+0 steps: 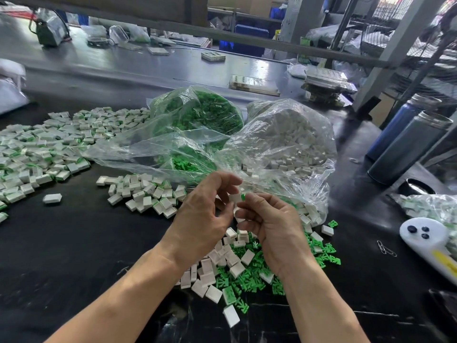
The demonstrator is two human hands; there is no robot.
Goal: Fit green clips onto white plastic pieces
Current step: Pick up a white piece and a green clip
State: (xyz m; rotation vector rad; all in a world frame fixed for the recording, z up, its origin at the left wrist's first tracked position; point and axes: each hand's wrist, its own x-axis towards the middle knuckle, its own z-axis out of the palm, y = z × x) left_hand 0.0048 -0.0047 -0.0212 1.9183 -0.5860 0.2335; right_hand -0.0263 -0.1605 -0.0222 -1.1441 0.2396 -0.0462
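- White plastic piece is held mid-frame between both hands, just above the loose heap in the lower centre of the frame, in front of the bag mouths.
- Left hand pinches it with thumb and fingers curled round it; that looks like the steadying grip.
- Right hand fingers are curled in narrow, pinching a green clip against the piece's right-hand end. Only a sliver of green shows, so the clip is either partly seated or hidden by the fingers; can't tell which.
- Held up close, likely so the clip can be lined up and pushed straight in with the thumb.
- Orientation: the piece's long axis appears to run roughly left-right in the frame, with the clip end pointing right towards the right hand. Mostly covered, so treat this as a guess.
- Loose white pieces and green clips lie mixed on the black counter directly under the hands, in reach of either one.
- Bag of green clips and bag of white pieces sit just behind, mouths open towards the person, for topping up the heap.
- Finished pieces with green edges are spread at left of the frame, apart from the raw stock, and a smaller batch lies centre-left.
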